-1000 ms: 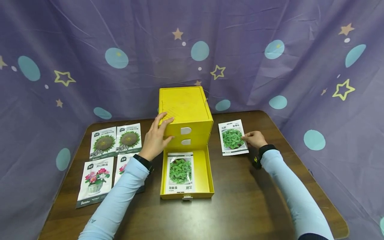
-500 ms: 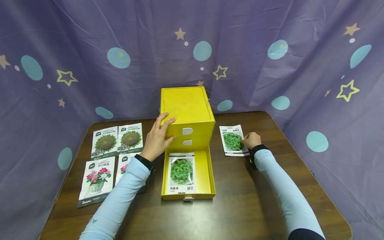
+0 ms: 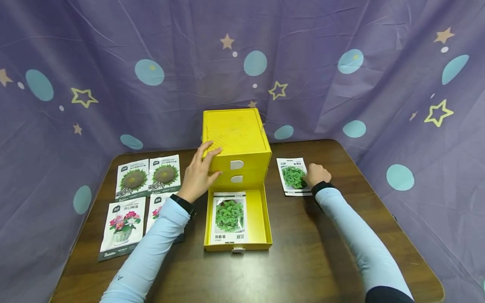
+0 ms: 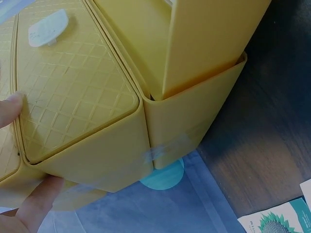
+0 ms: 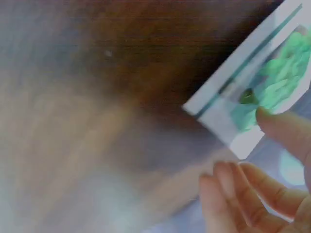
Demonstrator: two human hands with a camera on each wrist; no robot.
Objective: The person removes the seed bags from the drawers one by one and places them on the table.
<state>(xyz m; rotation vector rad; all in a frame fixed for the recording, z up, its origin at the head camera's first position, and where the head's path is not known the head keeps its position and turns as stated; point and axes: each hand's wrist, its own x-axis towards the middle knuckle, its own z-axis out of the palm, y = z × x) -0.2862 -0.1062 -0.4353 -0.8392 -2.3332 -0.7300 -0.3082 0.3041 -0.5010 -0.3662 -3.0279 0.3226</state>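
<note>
My left hand [image 3: 197, 176] rests at the front left corner of a yellow drawer box [image 3: 235, 132], fingers over its top edge and thumb on its front. A finger [image 4: 41, 206] lies along the box's side in the left wrist view. The bottom drawer [image 3: 259, 214] is pulled out. A seed packet [image 3: 228, 216] with a green leafy picture lies in its left part. My right hand [image 3: 317, 174] is at the right edge of a matching leafy seed packet [image 3: 292, 176]. In the right wrist view its thumb [image 5: 279, 127] presses on the packet's face, other fingers bent by its corner.
To the left, two sunflower seed packets [image 3: 132, 181] lie above two pink-flower seed packets [image 3: 122, 227], one partly under my left sleeve. The brown wooden table [image 3: 242, 277] has rounded corners. A purple curtain [image 3: 182, 67] with stars hangs behind it.
My right hand has moved slightly left, further over the edge of the right-hand seed packet, whose far edge sits lower in view. The left hand stays on the box.
</note>
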